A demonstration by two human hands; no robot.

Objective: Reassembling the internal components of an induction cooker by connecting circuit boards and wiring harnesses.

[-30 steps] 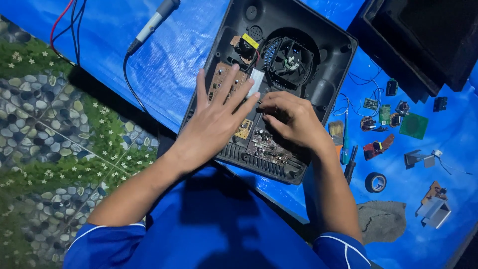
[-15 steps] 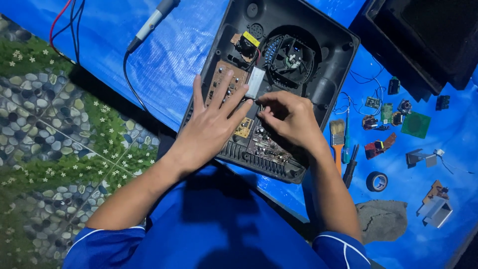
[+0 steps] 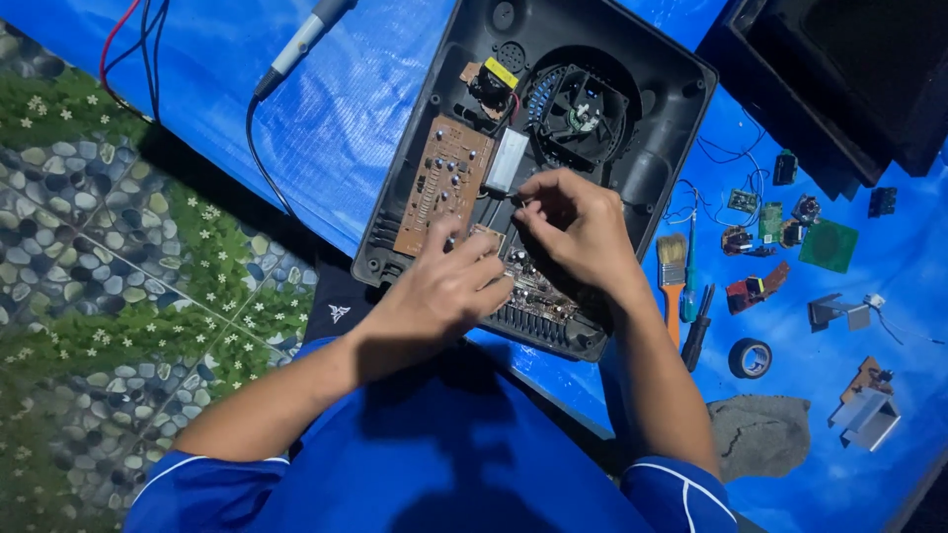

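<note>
An open black appliance housing (image 3: 652, 89) lies on a blue tarp, showing a fan (image 3: 581, 107), a brown circuit board (image 3: 444, 183) and a flat white ribbon cable (image 3: 507, 161). My left hand (image 3: 444, 291) rests curled on the lower circuit board (image 3: 538, 296), fingers bent onto the components. My right hand (image 3: 573, 222) hovers over the middle of the housing, its fingertips pinched together at the lower end of the ribbon cable. What the fingertips pinch is too small to make out.
A soldering iron (image 3: 301, 39) with red and black leads lies at the upper left. Right of the housing lie a brush (image 3: 672, 276), screwdrivers (image 3: 696, 331), a tape roll (image 3: 750, 357), small boards and parts (image 3: 828, 245), a grey cloth (image 3: 758, 434) and a black box (image 3: 849, 79). Pebble floor lies to the left.
My left hand has slid down off the brown board and curled its fingers on the lower board. My right hand has lifted to the ribbon cable's end.
</note>
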